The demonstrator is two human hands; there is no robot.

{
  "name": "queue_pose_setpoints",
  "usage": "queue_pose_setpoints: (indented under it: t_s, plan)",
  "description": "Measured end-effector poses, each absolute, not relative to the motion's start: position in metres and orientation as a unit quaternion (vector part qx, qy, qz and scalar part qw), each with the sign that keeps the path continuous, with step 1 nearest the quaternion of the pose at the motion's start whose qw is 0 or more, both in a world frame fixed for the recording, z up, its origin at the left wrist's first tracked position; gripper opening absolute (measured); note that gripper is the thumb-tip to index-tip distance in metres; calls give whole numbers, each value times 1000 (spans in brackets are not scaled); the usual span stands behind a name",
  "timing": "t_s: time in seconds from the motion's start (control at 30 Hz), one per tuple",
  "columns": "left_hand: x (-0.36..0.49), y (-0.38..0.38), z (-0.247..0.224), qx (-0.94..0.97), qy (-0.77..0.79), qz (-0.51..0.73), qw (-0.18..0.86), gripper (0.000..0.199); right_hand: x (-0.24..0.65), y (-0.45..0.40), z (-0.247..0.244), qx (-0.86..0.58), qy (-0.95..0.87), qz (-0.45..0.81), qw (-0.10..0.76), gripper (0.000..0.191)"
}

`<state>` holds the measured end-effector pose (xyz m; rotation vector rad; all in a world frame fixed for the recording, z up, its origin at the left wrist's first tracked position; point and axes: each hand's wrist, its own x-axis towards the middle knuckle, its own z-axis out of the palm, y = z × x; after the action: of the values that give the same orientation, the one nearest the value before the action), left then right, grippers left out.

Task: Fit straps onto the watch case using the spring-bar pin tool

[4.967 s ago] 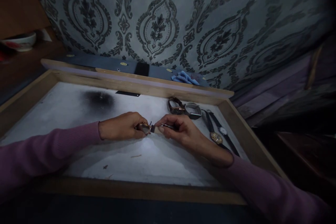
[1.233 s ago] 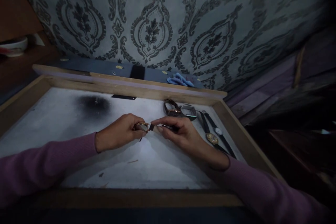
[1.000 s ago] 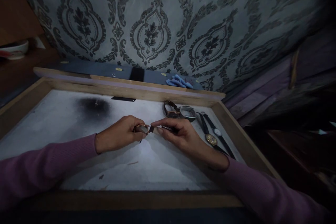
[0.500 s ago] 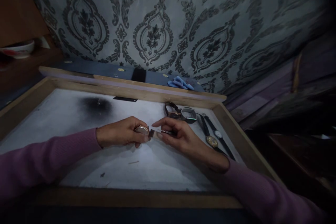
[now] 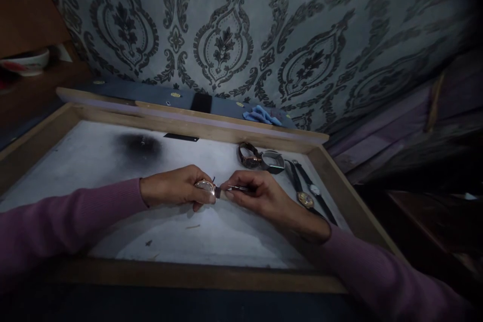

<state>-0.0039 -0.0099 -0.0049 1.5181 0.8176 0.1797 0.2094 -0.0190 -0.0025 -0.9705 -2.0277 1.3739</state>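
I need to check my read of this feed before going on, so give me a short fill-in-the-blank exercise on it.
1. The left hand holds a round ____.
2. The crumpled cloth beyond the far edge of the tray is ____ in colour.
3. The gold-dialled watch lies toward the picture's ____ side.
4. The tray's frame is made of ____.

Missing words: watch; blue; right; wood.

Left hand curled, right hand pinching
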Motion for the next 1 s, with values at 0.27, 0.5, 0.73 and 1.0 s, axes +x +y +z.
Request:
queue_pose_setpoints:
  t_s: [0.27, 0.5, 0.73, 1.0]
  plan:
    - [-2, -12, -4, 635, 373, 92, 670, 21, 209, -18, -3, -341, -744, 515, 253, 18]
    - [2, -16, 1, 620, 394, 103, 671, 19, 209, -18, -6, -341, -731, 535, 250, 21]
    - [3, -16, -2, 612, 395, 114, 675, 16, 208, -19, -9, -339, -720, 549, 256, 15]
    - [3, -16, -3, 607, 394, 129, 678, 13, 203, -20, -13, -347, -681, 589, 262, 20]
